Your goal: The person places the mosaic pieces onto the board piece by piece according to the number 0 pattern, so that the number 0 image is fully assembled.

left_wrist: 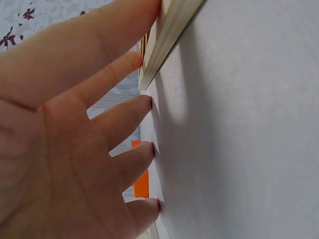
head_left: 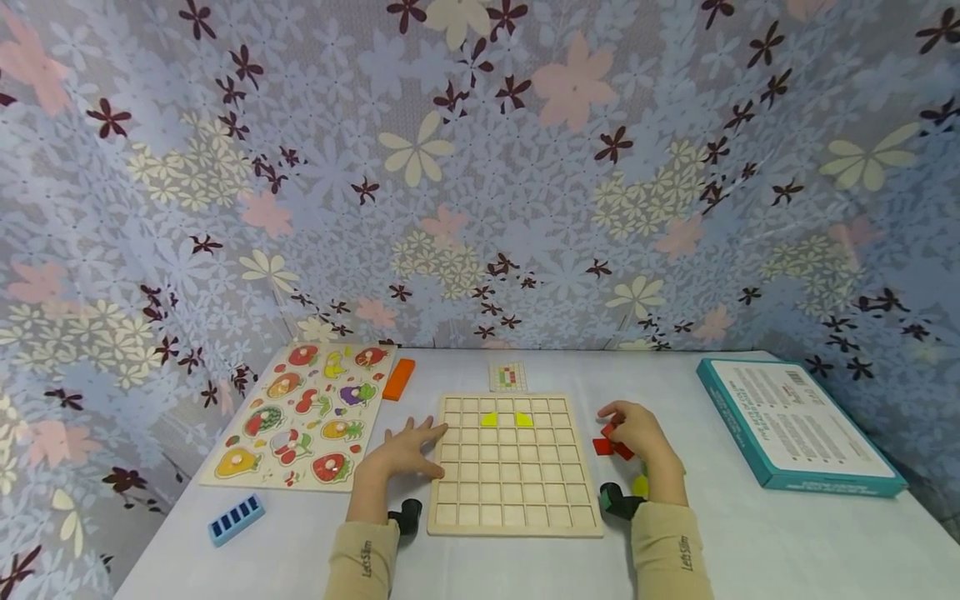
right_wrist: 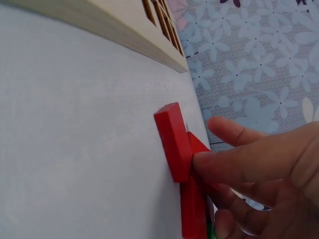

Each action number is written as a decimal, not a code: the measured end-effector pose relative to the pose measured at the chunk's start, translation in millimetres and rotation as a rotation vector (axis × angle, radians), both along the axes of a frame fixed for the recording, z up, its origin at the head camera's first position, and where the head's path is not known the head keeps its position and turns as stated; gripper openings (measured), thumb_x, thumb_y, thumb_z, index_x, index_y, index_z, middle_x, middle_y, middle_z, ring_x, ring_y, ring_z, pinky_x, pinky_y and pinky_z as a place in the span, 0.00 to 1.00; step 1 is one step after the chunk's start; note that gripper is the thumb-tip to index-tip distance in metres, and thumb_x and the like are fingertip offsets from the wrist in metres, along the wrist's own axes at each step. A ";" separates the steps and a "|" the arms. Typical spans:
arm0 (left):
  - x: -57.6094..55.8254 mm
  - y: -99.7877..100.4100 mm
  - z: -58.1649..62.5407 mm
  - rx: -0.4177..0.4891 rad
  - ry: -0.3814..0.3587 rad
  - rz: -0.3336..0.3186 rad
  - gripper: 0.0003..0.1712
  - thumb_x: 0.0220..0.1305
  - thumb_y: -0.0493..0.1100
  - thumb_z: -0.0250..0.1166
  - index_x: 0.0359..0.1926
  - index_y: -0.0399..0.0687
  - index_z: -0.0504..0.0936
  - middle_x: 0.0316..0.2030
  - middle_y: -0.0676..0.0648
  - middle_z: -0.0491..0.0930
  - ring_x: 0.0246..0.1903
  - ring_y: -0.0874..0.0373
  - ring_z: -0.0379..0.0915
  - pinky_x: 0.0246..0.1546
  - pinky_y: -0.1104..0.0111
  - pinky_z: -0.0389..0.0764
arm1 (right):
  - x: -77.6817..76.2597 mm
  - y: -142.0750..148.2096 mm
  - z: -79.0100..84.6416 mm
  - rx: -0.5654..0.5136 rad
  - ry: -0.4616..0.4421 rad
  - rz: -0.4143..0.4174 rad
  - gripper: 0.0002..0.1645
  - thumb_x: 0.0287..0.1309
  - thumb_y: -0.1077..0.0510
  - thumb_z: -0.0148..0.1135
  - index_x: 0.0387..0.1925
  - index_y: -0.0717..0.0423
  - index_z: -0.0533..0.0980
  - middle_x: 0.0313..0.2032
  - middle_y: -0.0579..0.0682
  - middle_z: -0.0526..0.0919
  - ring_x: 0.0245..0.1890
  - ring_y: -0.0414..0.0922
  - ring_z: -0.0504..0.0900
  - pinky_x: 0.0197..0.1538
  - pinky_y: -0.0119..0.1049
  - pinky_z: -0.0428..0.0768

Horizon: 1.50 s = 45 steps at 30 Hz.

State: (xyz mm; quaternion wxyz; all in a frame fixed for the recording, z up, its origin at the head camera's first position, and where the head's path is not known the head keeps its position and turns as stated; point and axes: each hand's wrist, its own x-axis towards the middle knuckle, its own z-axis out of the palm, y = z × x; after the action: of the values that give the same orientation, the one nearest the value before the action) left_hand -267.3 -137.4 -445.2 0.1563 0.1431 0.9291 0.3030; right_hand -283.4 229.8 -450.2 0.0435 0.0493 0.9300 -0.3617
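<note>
A wooden grid board (head_left: 517, 475) lies in front of me, with two yellow quarter-round pieces (head_left: 489, 419) in separate cells of an upper row. My left hand (head_left: 405, 454) rests at the board's left edge, fingers spread, thumb and index finger touching the frame. To the right of the board, my right hand (head_left: 643, 435) pinches a red block among several red blocks (head_left: 602, 447). In the right wrist view the thumb lies against the red pieces (right_wrist: 173, 142), and the other fingers are partly hidden behind them.
A small pattern card (head_left: 508, 377) lies behind the board. On the left are a fruit puzzle board (head_left: 251, 454), an orange block (head_left: 399, 380) and a blue slotted piece (head_left: 237, 520). Yellow pieces (head_left: 640, 486) sit by my right wrist. A teal box (head_left: 802, 425) lies far right.
</note>
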 end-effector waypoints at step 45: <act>1.9 -0.7 -0.5 0.004 0.005 -0.008 0.43 0.46 0.42 0.71 0.65 0.47 0.66 0.68 0.37 0.54 0.68 0.35 0.36 0.62 0.36 0.30 | 5.6 -26.5 14.6 -0.050 0.124 -0.087 0.11 0.56 0.61 0.59 0.38 0.64 0.77 0.35 0.61 0.82 0.34 0.51 0.77 0.35 0.42 0.76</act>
State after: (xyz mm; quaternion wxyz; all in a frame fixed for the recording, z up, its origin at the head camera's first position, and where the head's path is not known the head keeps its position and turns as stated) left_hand -265.4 -138.0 -445.8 0.1551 0.1479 0.9282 0.3040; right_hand -277.8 203.3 -435.6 -0.0287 0.0661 0.9185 -0.3889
